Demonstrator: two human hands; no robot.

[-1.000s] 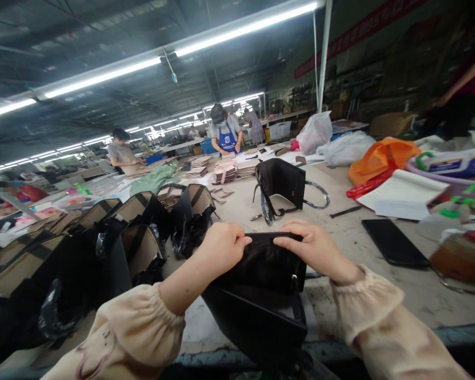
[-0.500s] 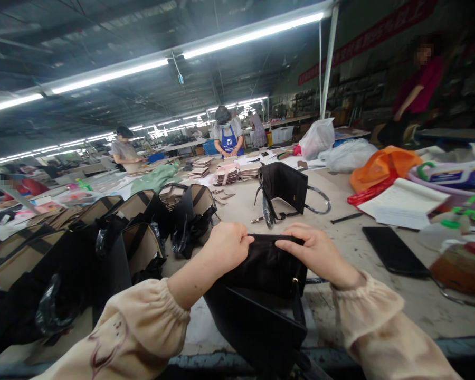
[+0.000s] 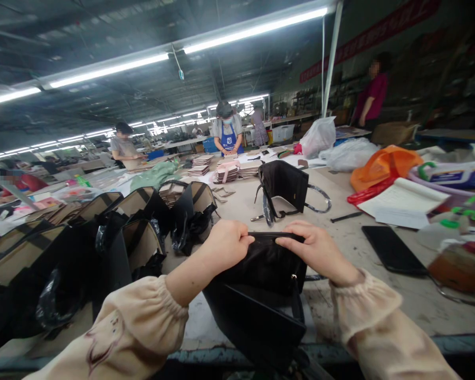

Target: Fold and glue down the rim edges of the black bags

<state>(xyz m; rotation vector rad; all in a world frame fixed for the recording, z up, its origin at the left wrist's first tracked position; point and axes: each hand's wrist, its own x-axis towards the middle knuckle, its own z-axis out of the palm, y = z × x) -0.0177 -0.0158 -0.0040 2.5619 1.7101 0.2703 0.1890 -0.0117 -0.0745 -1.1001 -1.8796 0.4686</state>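
Note:
A black bag (image 3: pixel 257 311) is at the table's front edge, its dark lining and a small metal zipper pull showing. My left hand (image 3: pixel 229 245) pinches the bag's top edge at its left part. On the right part of that same edge, my right hand (image 3: pixel 311 245) grips with thumb below and fingers on top. A short stretch of the edge runs between the two hands. Just beyond them stands another black bag (image 3: pixel 287 187) with plastic-wrapped handles.
Several open black bags (image 3: pixel 136 245) crowd the left side. On the right lie a black phone (image 3: pixel 393 250), a notepad (image 3: pixel 406 200), an orange bag (image 3: pixel 383 163) and a bottle with brown contents (image 3: pixel 459 266). A person in a blue apron (image 3: pixel 228 138) works across the table.
Both hands keep their hold on the bag's edge, almost unmoved. In the background at the right, a person in a dark pink top has moved to the left.

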